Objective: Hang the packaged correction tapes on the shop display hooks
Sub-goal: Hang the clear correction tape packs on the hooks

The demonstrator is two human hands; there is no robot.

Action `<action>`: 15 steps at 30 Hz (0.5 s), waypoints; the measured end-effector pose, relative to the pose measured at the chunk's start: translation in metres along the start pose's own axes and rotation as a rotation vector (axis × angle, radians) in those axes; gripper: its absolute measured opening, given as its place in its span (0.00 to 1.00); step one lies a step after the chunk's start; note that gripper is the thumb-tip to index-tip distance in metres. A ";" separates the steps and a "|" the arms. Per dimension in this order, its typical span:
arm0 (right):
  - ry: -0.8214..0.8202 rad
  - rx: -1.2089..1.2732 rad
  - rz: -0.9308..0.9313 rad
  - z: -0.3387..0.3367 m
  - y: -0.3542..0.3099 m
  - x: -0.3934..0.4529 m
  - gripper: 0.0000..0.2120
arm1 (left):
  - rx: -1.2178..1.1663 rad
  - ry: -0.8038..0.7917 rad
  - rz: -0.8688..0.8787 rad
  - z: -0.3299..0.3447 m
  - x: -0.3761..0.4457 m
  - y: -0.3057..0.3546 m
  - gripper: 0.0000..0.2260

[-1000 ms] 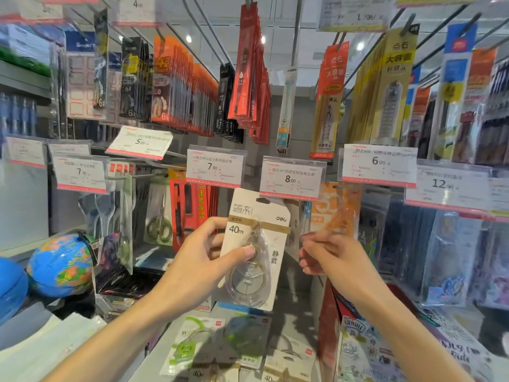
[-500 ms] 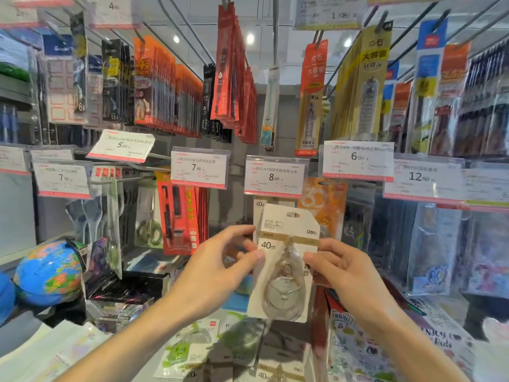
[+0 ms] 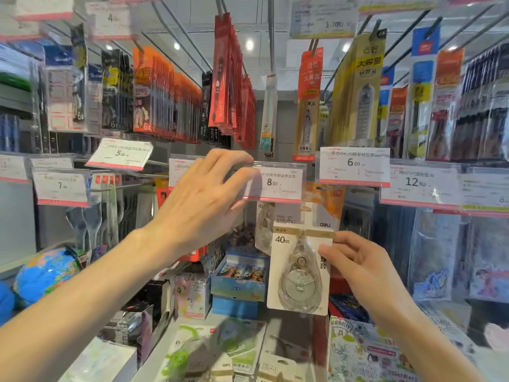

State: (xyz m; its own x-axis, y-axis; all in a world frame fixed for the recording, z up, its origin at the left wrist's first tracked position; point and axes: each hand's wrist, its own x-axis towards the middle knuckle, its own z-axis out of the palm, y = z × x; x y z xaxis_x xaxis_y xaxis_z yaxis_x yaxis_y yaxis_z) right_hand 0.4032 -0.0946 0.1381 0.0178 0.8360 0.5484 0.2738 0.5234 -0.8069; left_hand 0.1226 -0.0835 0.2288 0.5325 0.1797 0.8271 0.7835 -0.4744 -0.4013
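A white carded correction tape (image 3: 298, 267) marked 40m, with a clear teardrop dispenser, hangs upright below the 8.00 price tag (image 3: 278, 183). My right hand (image 3: 358, 266) pinches its right edge. My left hand (image 3: 203, 199) is raised to the left end of that price tag, thumb under it and fingers over its top edge. Another correction tape (image 3: 264, 230) hangs just behind on the same hook; the hook itself is hidden by the tag. More packaged tapes (image 3: 278, 365) lie on the shelf below.
Price tags for 6.00 (image 3: 354, 166) and 12.90 (image 3: 418, 184) flank on the right, 5.00 (image 3: 119, 155) on the left. Red and yellow hanging packs crowd the hooks above. A globe (image 3: 45, 274) sits low left, small boxes (image 3: 239, 279) stand under the tape.
My left hand has let go of the tape and risen to the 8.00 price tag. The tape has moved up and right under the tag, held by my right hand alone.
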 end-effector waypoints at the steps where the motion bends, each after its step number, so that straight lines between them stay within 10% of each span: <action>1: 0.002 0.000 -0.003 0.001 -0.001 0.001 0.06 | -0.037 0.010 0.004 -0.002 -0.001 -0.002 0.15; 15: 0.054 -0.038 -0.005 0.040 -0.025 0.045 0.12 | -0.341 0.056 -0.157 -0.009 0.003 -0.010 0.10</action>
State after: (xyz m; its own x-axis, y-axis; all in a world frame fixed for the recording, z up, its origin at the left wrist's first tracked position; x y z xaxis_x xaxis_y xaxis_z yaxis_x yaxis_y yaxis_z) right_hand 0.3591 -0.0636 0.1737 0.0677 0.8227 0.5644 0.3104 0.5202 -0.7956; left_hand 0.1131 -0.0856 0.2388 0.3886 0.2304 0.8921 0.6974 -0.7063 -0.1214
